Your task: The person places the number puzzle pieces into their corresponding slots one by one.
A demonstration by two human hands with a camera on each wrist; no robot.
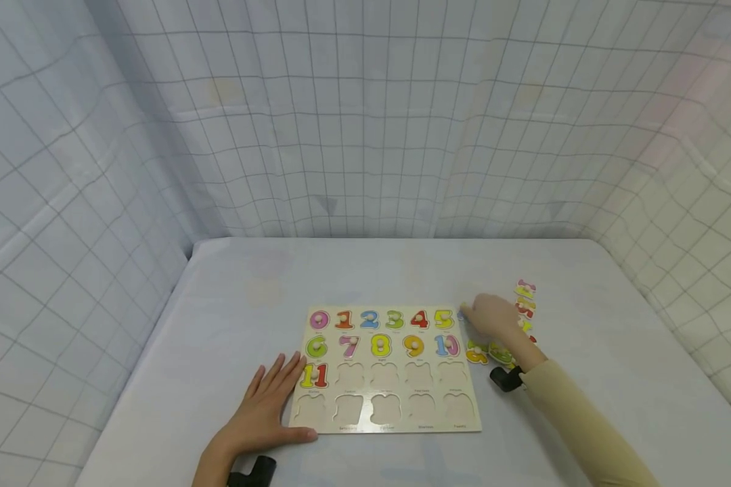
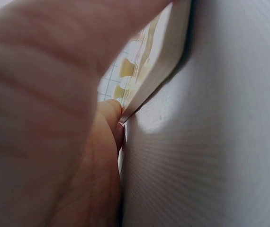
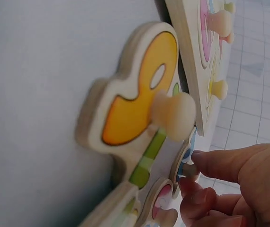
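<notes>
The left hand [image 1: 267, 406] lies between eight and nine o'clock of the wooden number board [image 1: 405, 412], its fingers long and spread, forefinger over the left edge and thumb at the bottom-left corner. A black wrist device [image 1: 256, 470] shows below it.

The board lies flat on the white-covered table [image 1: 244, 277]. The 11 piece [image 1: 315, 376] sits at its nine o'clock; pieces 0 to 10 fill the two rows above, each with a knob. Recesses [image 1: 384, 410] take up the rest of the third row and the bottom row.

Just off the board's right edge, at two o'clock, lies a small blue piece [image 3: 179, 173]; the right hand [image 1: 490, 316] pinches its knob between thumb and fingers. An orange piece [image 1: 477, 352] lies near three o'clock, a green one [image 1: 501, 355] beside it. Further right, more loose pieces [image 1: 525, 308] line up toward two o'clock, partly hidden by the right hand. A tan sleeve [image 1: 579, 419] comes in from four o'clock.
</notes>
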